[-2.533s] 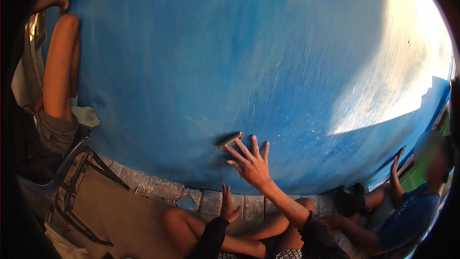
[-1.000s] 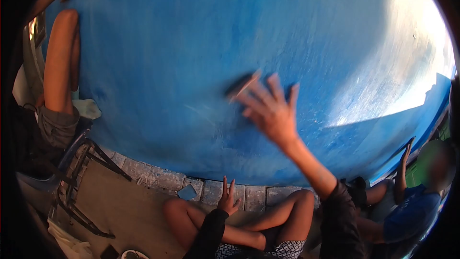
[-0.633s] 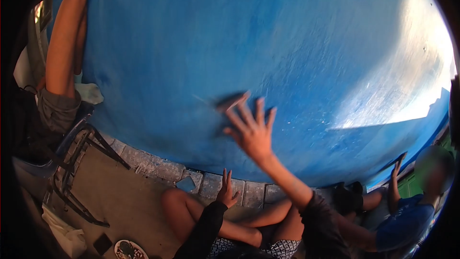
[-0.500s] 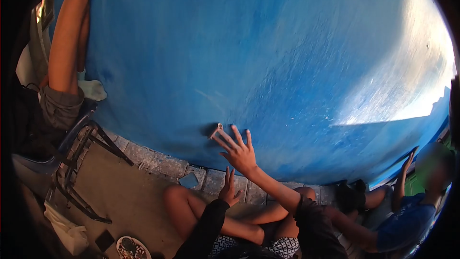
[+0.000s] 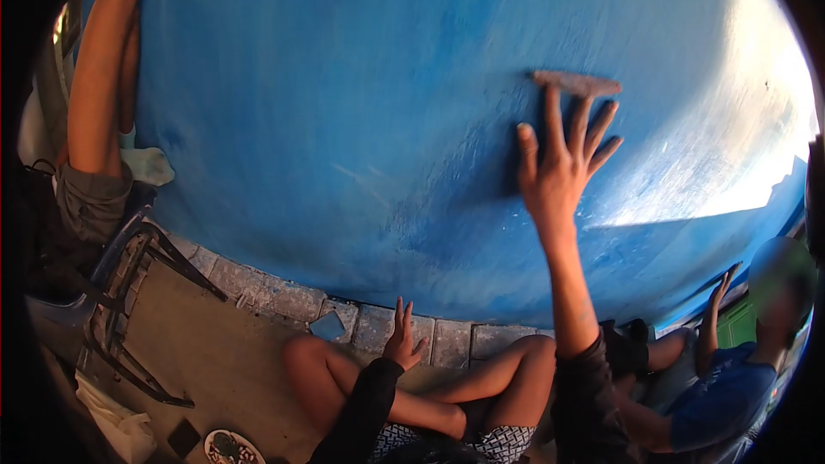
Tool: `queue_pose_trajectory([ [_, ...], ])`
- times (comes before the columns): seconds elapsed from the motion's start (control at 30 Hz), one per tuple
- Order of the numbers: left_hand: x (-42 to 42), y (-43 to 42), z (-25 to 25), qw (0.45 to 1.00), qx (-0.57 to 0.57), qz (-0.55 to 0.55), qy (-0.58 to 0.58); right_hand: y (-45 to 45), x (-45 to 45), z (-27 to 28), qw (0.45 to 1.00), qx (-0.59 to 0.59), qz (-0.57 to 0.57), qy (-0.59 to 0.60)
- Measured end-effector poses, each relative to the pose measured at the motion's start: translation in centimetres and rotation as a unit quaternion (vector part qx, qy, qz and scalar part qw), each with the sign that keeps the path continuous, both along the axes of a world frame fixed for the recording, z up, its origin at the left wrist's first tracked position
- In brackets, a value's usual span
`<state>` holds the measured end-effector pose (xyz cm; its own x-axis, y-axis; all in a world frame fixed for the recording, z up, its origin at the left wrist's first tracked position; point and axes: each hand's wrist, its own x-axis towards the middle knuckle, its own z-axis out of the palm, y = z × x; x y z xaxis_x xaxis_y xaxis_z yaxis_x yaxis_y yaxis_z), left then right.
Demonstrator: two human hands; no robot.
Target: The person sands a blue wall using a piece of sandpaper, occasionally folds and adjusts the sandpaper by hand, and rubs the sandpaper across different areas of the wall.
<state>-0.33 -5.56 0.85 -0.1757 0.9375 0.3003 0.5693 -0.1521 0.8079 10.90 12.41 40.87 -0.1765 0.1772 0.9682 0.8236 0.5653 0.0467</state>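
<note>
My right hand (image 5: 560,167) reaches up against the blue wall (image 5: 344,103), arm stretched and fingers spread. At its fingertips is a thin brownish strip, which looks like a folded piece of sandpaper (image 5: 577,83), held against the paint. Low down, near my crossed legs (image 5: 430,395), my left hand (image 5: 404,339) is raised with its fingers extended and nothing in it. A small blue-grey square (image 5: 328,326) lies on the paving beyond that hand.
On the left, a person's bare leg (image 5: 105,77) rises beside a dark-framed chair (image 5: 142,318). Another person in a blue shirt (image 5: 730,395) sits at the right, one hand by the wall. A plate (image 5: 251,450) and a pale bag (image 5: 116,417) lie lower left.
My right hand has swept up and right along the wall with the sandpaper, the arm straightening. My left hand remains low with fingers extended. The view has shifted slightly.
</note>
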Motion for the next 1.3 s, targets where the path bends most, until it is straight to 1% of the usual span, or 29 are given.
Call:
queue_pose_trajectory([
  [0.03,0.0,0.0,0.0,1.000,0.006,-0.001,0.019,-0.2,-1.0,-1.4,1.000,-0.003,0.024,0.019],
  [0.13,0.1,-0.1,-0.3,0.999,-0.015,-0.032,0.003,-3.1,-4.1,-6.9,0.992,-0.082,0.067,-0.062],
  [0.2,0.3,-0.3,0.0,0.999,-0.009,-0.042,0.003,-4.4,-6.3,-12.8,0.975,-0.137,0.122,-0.127],
  [0.27,0.7,-0.2,0.0,0.998,-0.001,-0.058,0.005,-5.7,-7.8,-18.5,0.957,-0.156,0.159,-0.188],
  [0.3,1.0,-0.2,-0.4,0.997,0.009,-0.054,0.051,-6.0,-7.7,-21.1,0.958,-0.158,0.157,-0.181],
  [0.33,1.1,-0.5,-0.7,0.994,0.017,-0.054,0.098,-6.3,-7.7,-23.5,0.952,-0.153,0.137,-0.227],
  [0.37,1.0,-1.0,-0.5,0.992,0.011,-0.065,0.109,-6.7,-7.7,-24.7,0.944,-0.149,0.114,-0.270],
  [0.4,1.1,-1.3,-0.3,0.993,-0.013,-0.092,0.076,-6.9,-7.6,-24.3,0.947,-0.154,0.108,-0.260],
  [0.43,1.4,-1.6,-0.3,0.992,-0.035,-0.114,0.036,-7.0,-7.0,-23.0,0.943,-0.171,0.143,-0.248],
  [0.47,1.3,-1.7,-0.4,0.992,-0.040,-0.117,0.034,-7.2,-6.4,-21.9,0.935,-0.190,0.179,-0.240],
  [0.53,1.3,-2.0,-0.8,0.981,0.044,-0.060,0.177,-6.8,-5.0,-17.0,0.946,-0.178,0.185,-0.197],
  [0.6,1.2,-2.4,-1.1,0.990,-0.019,-0.066,0.120,-4.6,-3.9,-11.5,0.974,-0.111,0.126,-0.155],
  [0.63,0.6,-1.4,-0.7,0.993,-0.060,-0.068,0.081,-4.4,-3.0,-7.0,0.984,-0.091,0.106,-0.114],
  [0.67,0.4,-1.3,-0.6,0.993,-0.064,-0.066,0.078,-3.8,-2.4,-3.6,0.994,-0.055,0.065,-0.071],
  [0.77,0.4,-0.5,0.0,0.996,-0.016,-0.045,0.080,0.2,0.2,3.5,0.997,0.068,0.028,0.034],
  [0.83,0.2,-0.4,1.1,0.997,0.029,-0.019,0.072,0.8,0.9,5.5,0.993,0.105,0.035,0.047],
  [0.87,0.1,-0.4,2.2,0.994,0.091,0.004,0.067,0.7,0.8,5.2,0.994,0.089,0.025,0.051],
  [0.93,-1.5,0.2,6.1,0.980,0.191,0.033,0.035,1.0,0.0,3.2,0.997,0.063,0.005,0.046],
  [0.97,-3.4,0.9,8.9,0.961,0.266,0.072,0.029,1.2,-0.2,2.2,0.996,0.051,0.034,0.061],
  [1.0,-4.0,0.3,16.3,0.934,0.320,0.153,0.048,1.3,-0.3,1.8,0.996,0.050,0.031,0.066],
  [1.03,-6.6,0.3,22.7,0.874,0.434,0.173,0.133,1.1,-0.4,1.3,0.996,0.041,0.031,0.068],
  [1.07,-9.2,-0.4,27.9,0.854,0.454,0.218,0.130,1.0,-0.5,0.9,0.997,0.034,0.033,0.066],
  [1.1,-12.8,0.0,32.7,0.794,0.574,0.177,0.097,0.9,-0.5,0.9,0.997,0.034,0.033,0.068],
  [1.13,-16.7,-0.4,38.1,0.753,0.627,0.191,0.052,1.0,-0.5,1.2,0.996,0.040,0.031,0.075],
  [1.17,-19.5,-0.5,43.4,0.707,0.658,0.259,-0.009,1.1,-0.5,1.2,0.996,0.037,0.027,0.077],
  [1.2,-24.2,-0.3,49.1,0.656,0.704,0.260,-0.079,1.1,-0.5,1.1,0.996,0.044,0.030,0.078],
  [1.23,-34.1,-0.6,54.6,0.664,0.705,0.249,-0.021,1.3,-0.6,1.2,0.995,0.055,0.034,0.079],
  [1.27,-34.9,-0.9,59.3,0.681,0.664,0.299,0.077,1.4,-0.6,1.1,0.994,0.058,0.039,0.079],
  [1.3,-33.2,-1.2,62.5,0.676,0.571,0.376,0.276,1.6,-0.4,1.1,0.995,0.051,0.036,0.077],
])
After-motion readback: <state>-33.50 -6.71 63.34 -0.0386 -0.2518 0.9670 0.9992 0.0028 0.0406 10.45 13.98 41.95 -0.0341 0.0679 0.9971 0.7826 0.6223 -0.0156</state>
